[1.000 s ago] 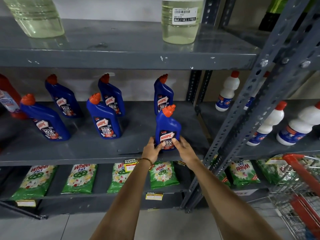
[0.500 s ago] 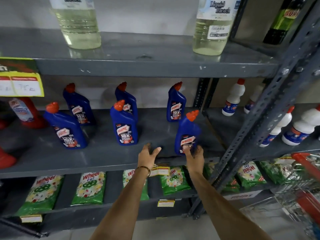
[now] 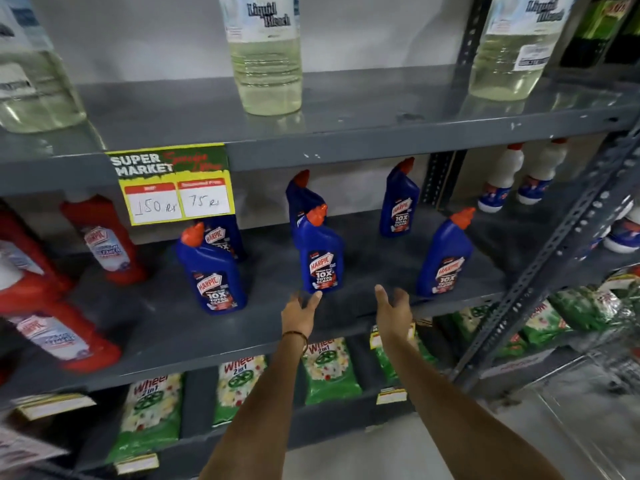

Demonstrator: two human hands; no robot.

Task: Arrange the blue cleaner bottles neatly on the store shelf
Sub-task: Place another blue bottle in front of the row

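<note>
Blue cleaner bottles stand on the grey metal shelf (image 3: 207,341) in front of the two hands. Both hands are open and hold nothing.

The left hand (image 3: 299,315) reaches over the front of the shelf with its fingers spread. Its fingertips are right at the foot of the middle front bottle (image 3: 321,254), but I cannot tell if they touch it. A thin band (image 3: 296,336) goes round the left wrist. The right hand (image 3: 393,311) is flat, with its fingers pointing at the back of the shelf. It is near the right front bottle (image 3: 445,254) but not touching it.

The left front bottle (image 3: 213,271) stands farther off, to the left of the left hand. Three more blue bottles stand behind the front ones, beyond the hands: the back left bottle (image 3: 225,237), partly hidden by a price sign (image 3: 173,183), the back middle bottle (image 3: 303,199), and the back right bottle (image 3: 398,202). All the blue bottles are upright and have orange caps.

Far to the left of the left hand are red bottles (image 3: 107,244). Past the right hand, on the next rack, are white bottles (image 3: 498,181). Above the hands, big clear bottles (image 3: 265,53) of pale liquid stand on the top shelf. Below the arms are green soap packs (image 3: 152,414).
</note>
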